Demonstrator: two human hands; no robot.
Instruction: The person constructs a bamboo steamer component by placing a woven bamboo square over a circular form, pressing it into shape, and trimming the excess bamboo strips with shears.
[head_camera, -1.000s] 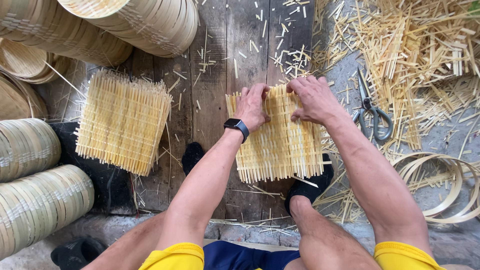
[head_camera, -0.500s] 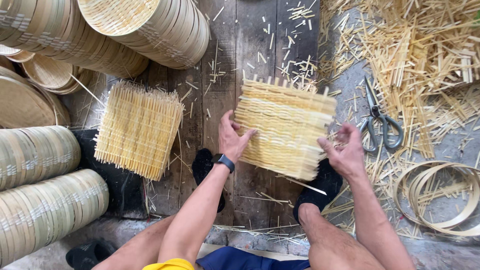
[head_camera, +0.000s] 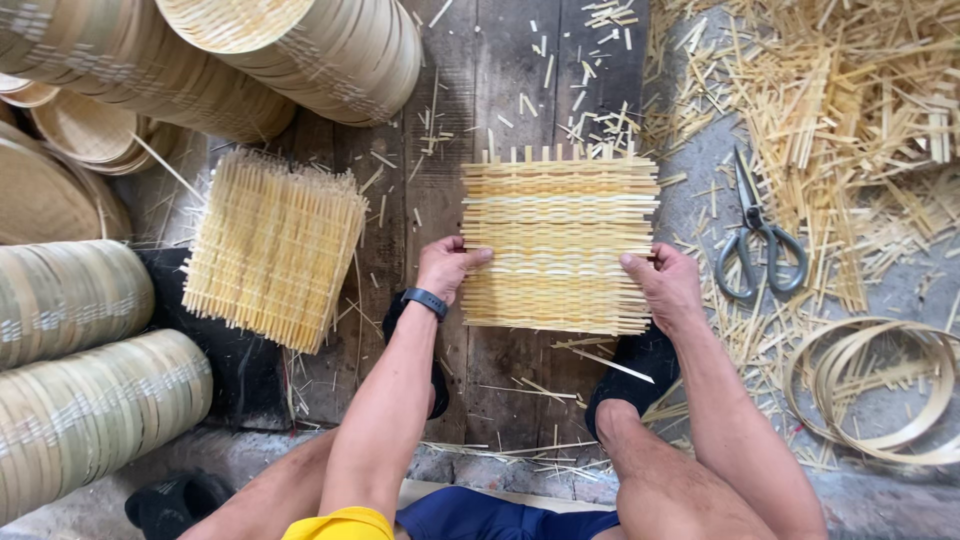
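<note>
A square mat of woven bamboo strips (head_camera: 556, 245) is held flat over the dark wooden boards, between my two hands. My left hand (head_camera: 447, 267), with a black watch on its wrist, grips the mat's left edge. My right hand (head_camera: 664, 284) grips its right edge, thumb on top. The mat's strips run left to right, with short ends sticking out along the far side. My feet in black slippers rest just below the mat.
A stack of similar woven mats (head_camera: 272, 247) lies to the left. Stacks of round bamboo trays (head_camera: 300, 45) ring the left and far side. Scissors (head_camera: 758, 240) lie at right among cut bamboo strips (head_camera: 850, 90), with coiled bamboo hoops (head_camera: 880, 385) nearer.
The mat has been turned about a quarter turn and lifted level. My hands moved from its far edge to its left and right edges.
</note>
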